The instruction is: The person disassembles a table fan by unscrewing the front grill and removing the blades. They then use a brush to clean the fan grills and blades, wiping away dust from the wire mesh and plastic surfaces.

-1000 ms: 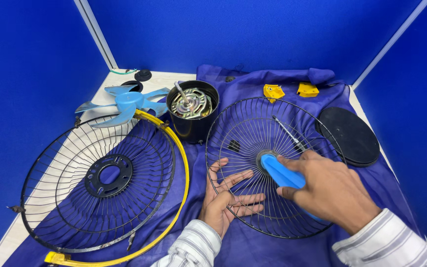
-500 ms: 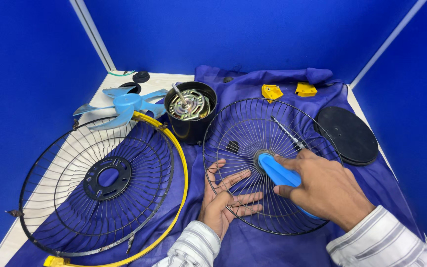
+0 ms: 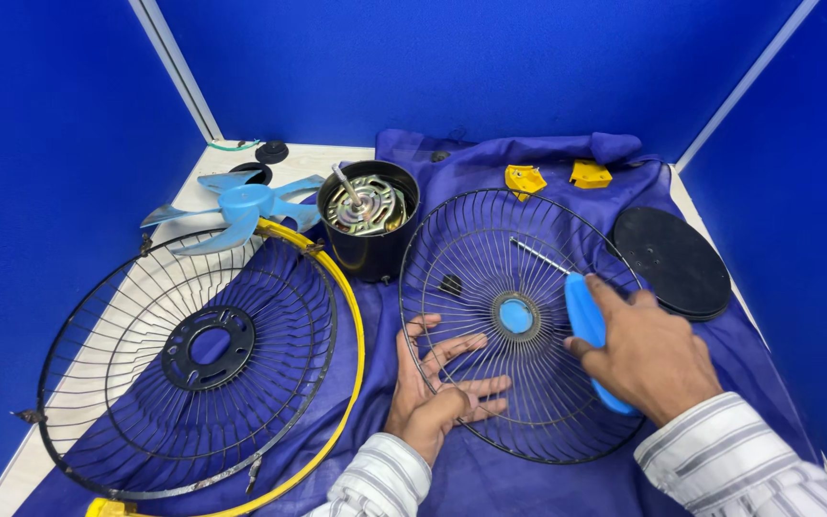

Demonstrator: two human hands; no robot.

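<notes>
My right hand [image 3: 651,359] grips a blue-handled screwdriver [image 3: 586,321] whose metal shaft points up and left over a round black wire fan guard [image 3: 490,244]. That guard lies on blue cloth, with a blue disc [image 3: 516,314] at its centre. My left hand [image 3: 435,383] lies flat with fingers spread on the guard's near left edge, touching the wires and holding nothing.
A second wire guard [image 3: 107,316] with a yellow rim [image 3: 348,316] lies at left. Behind it are a light blue fan blade [image 3: 237,206] and a black motor housing [image 3: 369,228]. A black oval plate [image 3: 672,260] and two yellow pieces [image 3: 525,178] sit at right and rear.
My right hand has pulled the screwdriver to the right, off the guard's centre, uncovering the blue disc. My left hand has stayed on the guard.
</notes>
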